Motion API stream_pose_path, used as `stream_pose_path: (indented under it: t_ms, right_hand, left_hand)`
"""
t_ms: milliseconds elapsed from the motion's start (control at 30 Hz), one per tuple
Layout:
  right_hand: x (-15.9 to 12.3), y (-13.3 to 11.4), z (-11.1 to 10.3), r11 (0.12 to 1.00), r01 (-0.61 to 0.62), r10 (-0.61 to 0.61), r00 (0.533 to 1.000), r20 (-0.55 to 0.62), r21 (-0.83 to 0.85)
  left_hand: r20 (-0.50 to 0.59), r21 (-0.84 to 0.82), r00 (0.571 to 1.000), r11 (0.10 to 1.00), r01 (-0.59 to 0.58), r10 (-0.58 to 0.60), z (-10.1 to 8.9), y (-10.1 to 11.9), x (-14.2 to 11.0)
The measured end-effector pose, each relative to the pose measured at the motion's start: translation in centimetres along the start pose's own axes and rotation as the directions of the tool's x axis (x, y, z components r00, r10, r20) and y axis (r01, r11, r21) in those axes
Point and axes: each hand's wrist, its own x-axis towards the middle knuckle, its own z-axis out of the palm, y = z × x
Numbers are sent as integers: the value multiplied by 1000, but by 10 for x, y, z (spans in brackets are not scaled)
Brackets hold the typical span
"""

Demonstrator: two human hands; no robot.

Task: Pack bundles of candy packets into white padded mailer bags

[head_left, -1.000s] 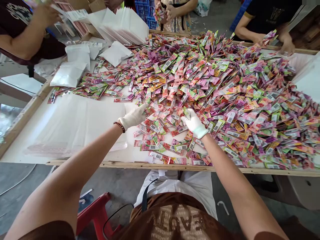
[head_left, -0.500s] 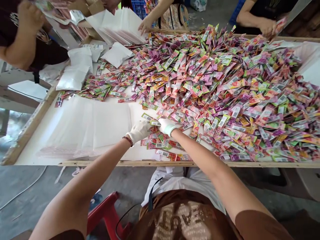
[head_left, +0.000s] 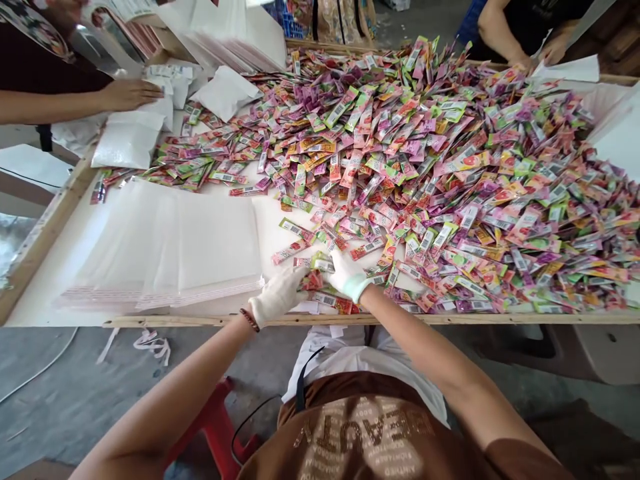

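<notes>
Both my hands wear white gloves at the near edge of a heap of small stick sachets (head_left: 380,160) in pink, green, orange and purple. My left hand (head_left: 280,291) is curled against the left ends of a few sachets, its fingertips partly hidden. Facing it, my right hand (head_left: 346,275) has its fingers closed over the other ends. A green sachet (head_left: 322,263) and a red sachet (head_left: 313,280) show between the two hands. Left of my left hand lies a fanned stack of white bubble mailers (head_left: 215,240).
Filled white pouches (head_left: 127,141) lie at the left, under a co-worker's hand (head_left: 133,95). More mailers (head_left: 240,33) stand at the back left. Another person's hands (head_left: 553,50) hold a white mailer (head_left: 570,69) at the far right. A wooden rim (head_left: 170,321) edges the table.
My hands have moved nearer the table's front edge, still around sachets. The co-worker at left has lowered a hand onto the pouches. The far-right person now has a white mailer.
</notes>
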Motion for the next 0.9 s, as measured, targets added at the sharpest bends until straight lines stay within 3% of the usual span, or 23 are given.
stream_pose_path:
  t_ms: [67, 167, 267, 367, 500, 667, 800, 900]
  right_hand:
    - [0, -4, 5, 988, -23, 36, 996, 78, -154]
    - [-1, -4, -8, 978, 95, -71, 988, 134, -188]
    - [-2, -2, -31, 963, 213, -197, 974, 109, -164]
    - [2, -7, -43, 956, 236, -225, 971, 82, -172]
    - [18, -28, -35, 950, 235, -220, 971, 94, -205]
    - [29, -48, -18, 939, 243, -212, 966, 145, -245]
    - [29, -39, -34, 934, 302, -278, 950, 140, -190]
    - [21, -12, -66, 931, 335, -325, 942, 90, -147]
  left_hand:
    - [47, 117, 999, 993, 5, -10, 10, 11, 2]
    - [14, 177, 999, 984, -32, 30, 4, 15, -5]
    - [-92, 179, 992, 982, -64, 82, -12, 3, -19]
    - [-154, 156, 985, 986, -56, 80, -20, -13, -26]
    - [-144, 202, 988, 979, -22, 52, -8, -19, -12]
    - [-21, 280, 999, 958, 54, -50, 9, -12, 6]
    - [-143, 242, 990, 970, 13, 22, 4, -16, 1]
    - [-215, 34, 976, 999, -34, 40, -6, -16, -7]
